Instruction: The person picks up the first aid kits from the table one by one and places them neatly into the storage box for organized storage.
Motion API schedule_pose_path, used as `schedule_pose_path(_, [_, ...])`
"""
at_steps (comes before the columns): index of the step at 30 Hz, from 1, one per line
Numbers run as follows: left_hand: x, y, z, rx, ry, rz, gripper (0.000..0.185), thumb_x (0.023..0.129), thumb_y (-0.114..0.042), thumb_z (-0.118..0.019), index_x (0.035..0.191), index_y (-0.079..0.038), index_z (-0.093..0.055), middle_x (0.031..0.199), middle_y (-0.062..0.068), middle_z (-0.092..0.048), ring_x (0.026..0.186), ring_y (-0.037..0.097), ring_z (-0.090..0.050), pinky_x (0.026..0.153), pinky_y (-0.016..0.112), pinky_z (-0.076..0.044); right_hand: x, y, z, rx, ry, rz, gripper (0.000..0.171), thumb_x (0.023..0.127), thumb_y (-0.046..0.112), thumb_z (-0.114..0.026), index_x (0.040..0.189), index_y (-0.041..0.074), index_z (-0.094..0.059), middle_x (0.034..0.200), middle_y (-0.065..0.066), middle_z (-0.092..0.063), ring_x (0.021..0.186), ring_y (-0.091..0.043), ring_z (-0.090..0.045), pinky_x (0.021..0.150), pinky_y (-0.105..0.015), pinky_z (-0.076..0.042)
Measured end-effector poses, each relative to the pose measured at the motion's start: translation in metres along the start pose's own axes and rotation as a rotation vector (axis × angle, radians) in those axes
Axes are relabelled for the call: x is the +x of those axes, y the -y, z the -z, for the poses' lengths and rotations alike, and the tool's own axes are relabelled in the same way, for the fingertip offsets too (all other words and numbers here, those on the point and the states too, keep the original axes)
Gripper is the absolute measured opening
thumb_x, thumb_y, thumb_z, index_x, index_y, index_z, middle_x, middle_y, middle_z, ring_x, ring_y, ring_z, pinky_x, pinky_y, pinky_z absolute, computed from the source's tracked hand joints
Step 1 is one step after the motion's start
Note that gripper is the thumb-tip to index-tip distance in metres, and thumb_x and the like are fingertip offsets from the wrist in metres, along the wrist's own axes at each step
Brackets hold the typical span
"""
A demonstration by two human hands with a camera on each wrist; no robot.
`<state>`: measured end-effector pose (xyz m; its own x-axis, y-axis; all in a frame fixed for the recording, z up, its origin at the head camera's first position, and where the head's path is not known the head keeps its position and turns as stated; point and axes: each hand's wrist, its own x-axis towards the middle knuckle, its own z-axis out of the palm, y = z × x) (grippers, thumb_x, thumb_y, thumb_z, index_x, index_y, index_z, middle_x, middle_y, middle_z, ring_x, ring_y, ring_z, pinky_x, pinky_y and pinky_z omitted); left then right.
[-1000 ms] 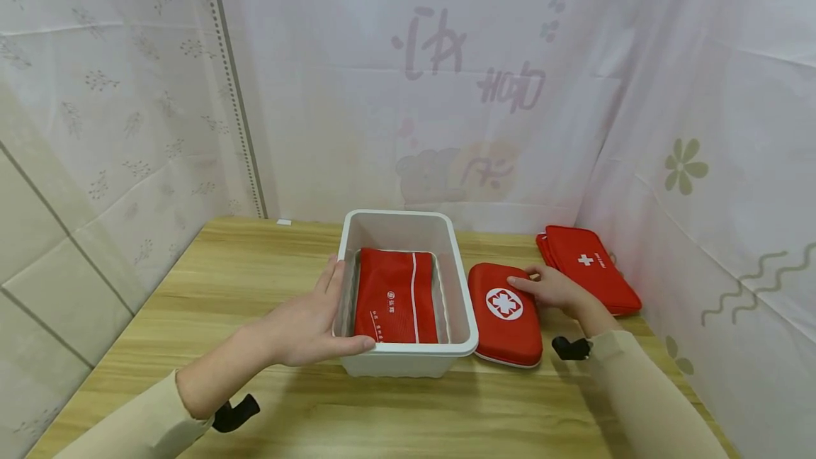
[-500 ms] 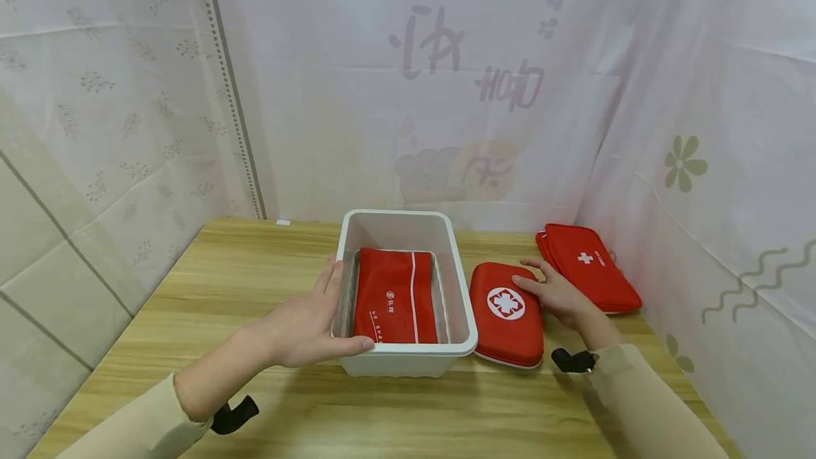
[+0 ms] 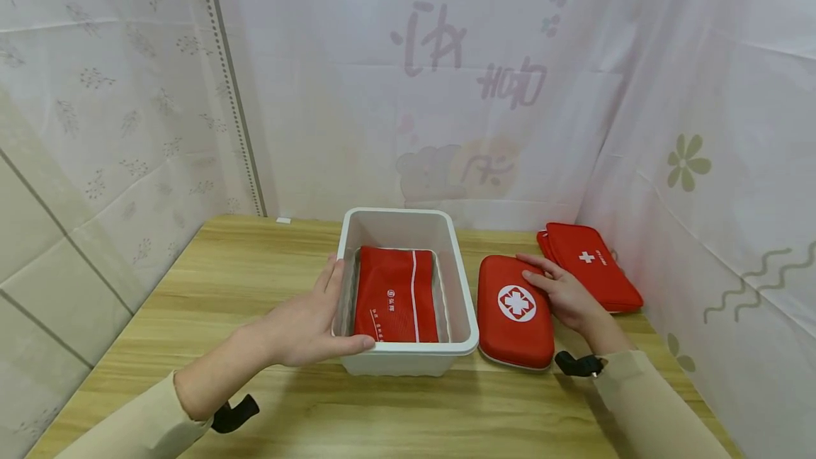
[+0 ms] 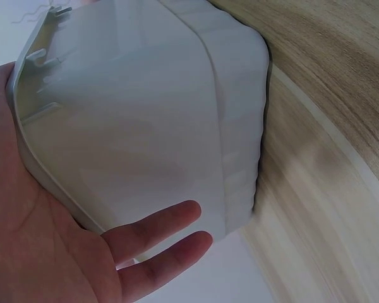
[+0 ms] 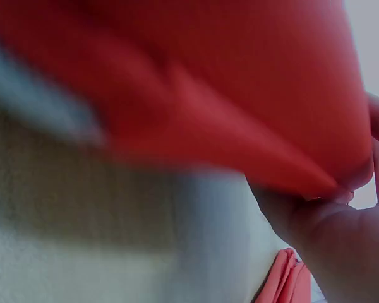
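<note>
Nearby, my left hand lay spread, fingers straight, against the near left corner of a white bin holding a striped pouch. My right hand pinched the red case by its far right corner, between bin and right edge of the table. Beyond, a white-cross pouch lay near the far right corner.

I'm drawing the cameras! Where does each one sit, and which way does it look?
On head: faces forward and down at the white bin and red case; left grip, right grip and sleeves show.
On left wrist: faces the white bin's outside; left grip shows.
On right wrist: faces the red case, blurred; right grip shows.
Head and left wrist both show the white bin.
</note>
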<state>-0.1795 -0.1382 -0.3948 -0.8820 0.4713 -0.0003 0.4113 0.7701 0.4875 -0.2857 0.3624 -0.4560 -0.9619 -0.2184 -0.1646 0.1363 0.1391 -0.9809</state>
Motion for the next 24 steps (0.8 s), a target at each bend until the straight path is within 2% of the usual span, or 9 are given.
schedule_pose_path(5, [0.0,0.0,0.0,-0.007,-0.003,0.0,0.135,0.091,-0.078,-0.07,0.176,-0.007,0.007,0.185,0.022,-0.001,0.116,0.035,-0.073,0.084,0.046,-0.065,-0.003,0.005,0.001,-0.02,0.025,0.012,0.048,0.114,0.025,-0.061,0.162,0.023,-0.053,0.126,0.011,-0.068,0.109,-0.008,-0.071,0.092,-0.026,-0.063])
schedule_pose_path(11, [0.0,0.0,0.0,-0.002,-0.002,0.0,0.136,0.09,-0.082,-0.068,0.176,-0.005,0.005,0.185,0.022,-0.001,0.12,0.037,-0.071,0.085,0.047,-0.066,-0.006,0.006,0.001,-0.09,0.054,0.0,0.049,0.116,0.027,-0.058,0.164,0.02,-0.053,0.129,0.012,-0.068,0.109,-0.01,-0.07,0.092,-0.028,-0.063])
schedule_pose_path(18, [0.001,0.001,-0.001,-0.01,-0.005,-0.008,0.138,0.09,-0.084,-0.067,0.176,-0.008,0.009,0.185,0.023,0.0,0.121,0.037,-0.071,0.088,0.048,-0.066,-0.01,0.011,-0.003,-0.131,-0.002,0.012,0.054,0.115,0.029,-0.06,0.166,0.016,-0.05,0.126,0.01,-0.068,0.106,-0.008,-0.071,0.089,-0.028,-0.064])
schedule_pose_path(24, [0.0,0.001,0.0,-0.019,-0.002,0.001,0.137,0.09,-0.081,-0.069,0.176,-0.007,0.008,0.185,0.022,0.0,0.122,0.037,-0.071,0.086,0.048,-0.066,-0.014,0.025,-0.006,-0.152,-0.027,0.035,0.06,0.115,0.032,-0.061,0.169,0.013,-0.044,0.131,0.01,-0.065,0.109,-0.006,-0.071,0.091,-0.026,-0.064])
